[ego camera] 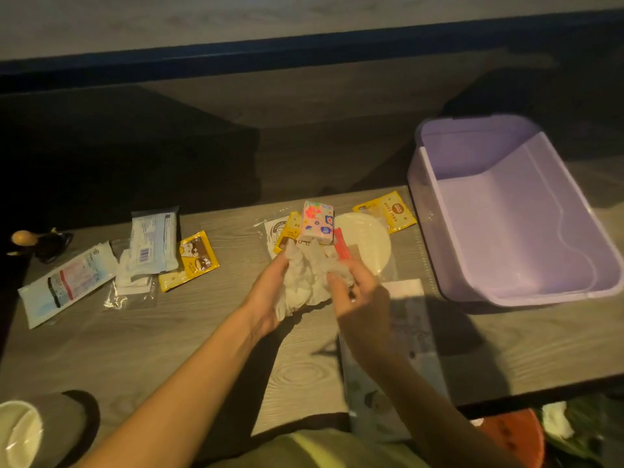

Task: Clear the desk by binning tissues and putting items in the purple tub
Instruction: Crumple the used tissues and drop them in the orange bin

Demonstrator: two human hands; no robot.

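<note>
Both forearms reach in from the near edge. Left hand (266, 292) and right hand (358, 298) curl around a wad of crumpled tissues (305, 278), gathering it at desk (169, 332) centre. Purple tub (506, 211) stands empty, far right. Flowered tissue pack (317, 219), yellow sachets (192, 261) and wrapped packets (153, 241) lie loose. Risk: loose tissue tails could snag the pack just behind, or drop strays short of the bin.

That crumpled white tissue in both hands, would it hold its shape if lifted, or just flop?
The crumpled tissue probably flops: its loose folds sag between the left hand and right hand. It looks very light for its bulk, and thin enough that it may tear if tugged. It seems unlikely to roll or slip.
</note>
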